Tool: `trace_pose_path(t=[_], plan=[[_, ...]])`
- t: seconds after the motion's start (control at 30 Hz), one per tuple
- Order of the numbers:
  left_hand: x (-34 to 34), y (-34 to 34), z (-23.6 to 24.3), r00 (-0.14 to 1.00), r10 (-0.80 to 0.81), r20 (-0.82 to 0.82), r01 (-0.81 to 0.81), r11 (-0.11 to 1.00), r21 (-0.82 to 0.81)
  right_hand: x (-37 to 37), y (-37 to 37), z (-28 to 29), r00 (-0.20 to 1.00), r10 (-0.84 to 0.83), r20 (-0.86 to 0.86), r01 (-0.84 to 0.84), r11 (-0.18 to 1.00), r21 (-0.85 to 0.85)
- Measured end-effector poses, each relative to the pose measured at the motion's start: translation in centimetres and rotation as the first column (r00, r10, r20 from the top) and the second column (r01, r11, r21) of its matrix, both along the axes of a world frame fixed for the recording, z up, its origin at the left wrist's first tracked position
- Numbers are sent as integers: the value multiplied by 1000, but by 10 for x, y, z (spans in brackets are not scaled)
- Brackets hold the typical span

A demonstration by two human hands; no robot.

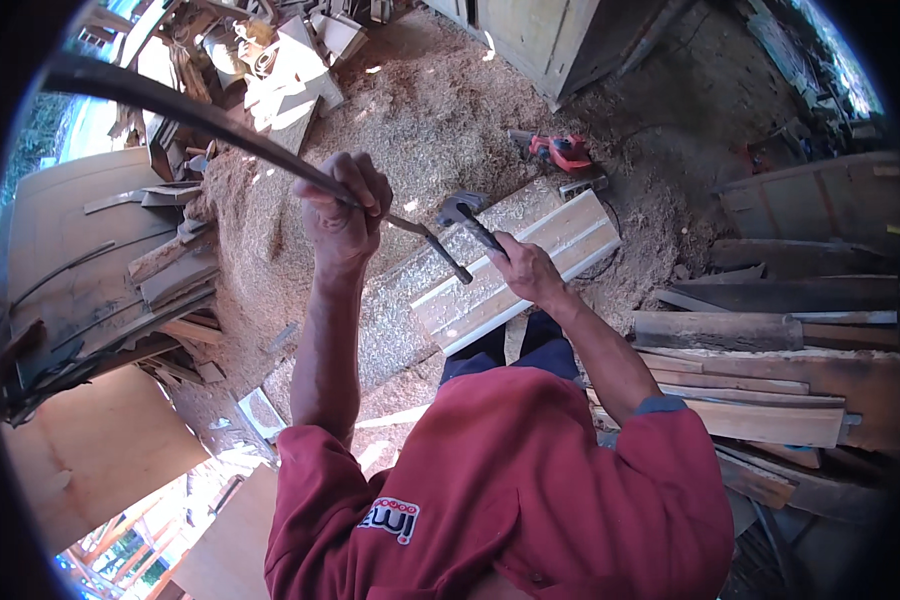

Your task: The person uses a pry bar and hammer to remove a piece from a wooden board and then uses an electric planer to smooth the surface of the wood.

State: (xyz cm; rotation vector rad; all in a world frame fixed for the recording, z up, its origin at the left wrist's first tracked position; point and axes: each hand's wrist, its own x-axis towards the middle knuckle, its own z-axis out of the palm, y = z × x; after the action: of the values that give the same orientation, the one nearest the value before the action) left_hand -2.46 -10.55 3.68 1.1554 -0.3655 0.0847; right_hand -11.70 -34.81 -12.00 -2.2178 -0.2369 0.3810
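My left hand [345, 205] is raised, its fingers wrapped round a long dark bar [210, 115]. The bar runs down from the upper left, and its thin bent end hangs above the boards. My right hand [526, 268] grips the dark handle of a hammer [482, 228], whose head points away from me, close to the bar's lower end. Beneath both lies a pale grooved wooden piece [580, 235] with light strips along it. It rests slantwise on a shavings-covered plank [380, 325] in front of my legs.
A red power tool [562, 152] sits on wood shavings [420, 110] beyond the plank. Stacked boards [750, 415] lie to my right. Offcuts [175, 265] and large panels [100, 450] are at the left. A wooden cabinet [550, 45] stands at the far side.
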Motion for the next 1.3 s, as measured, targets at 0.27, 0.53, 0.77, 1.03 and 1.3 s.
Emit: trace_pose_path(t=[0.27, 0.53, 0.77, 1.03, 1.3], plan=[[-3, -3, 9, 999, -1, -44, 3, 998, 56, 12, -3, -20, 889, 255, 379, -237, 967, -95], [22, -5, 4, 998, -33, -45, 34, 999, 22, 20, 11, -71, 859, 386, 337, -321, 918, -232], [33, 18, 4, 997, 20, -81, -14, 998, 69, 17, 36, -76, 841, 460, 285, -400, 883, -246], [35, 22, 3, 992, 35, -124, -22, 995, 101, 22, 39, -109, 843, 484, 236, -384, 847, -368], [51, 31, -10, 991, -125, -51, 123, 992, -31, -4, 48, -185, 878, 355, 322, -256, 915, -311]])
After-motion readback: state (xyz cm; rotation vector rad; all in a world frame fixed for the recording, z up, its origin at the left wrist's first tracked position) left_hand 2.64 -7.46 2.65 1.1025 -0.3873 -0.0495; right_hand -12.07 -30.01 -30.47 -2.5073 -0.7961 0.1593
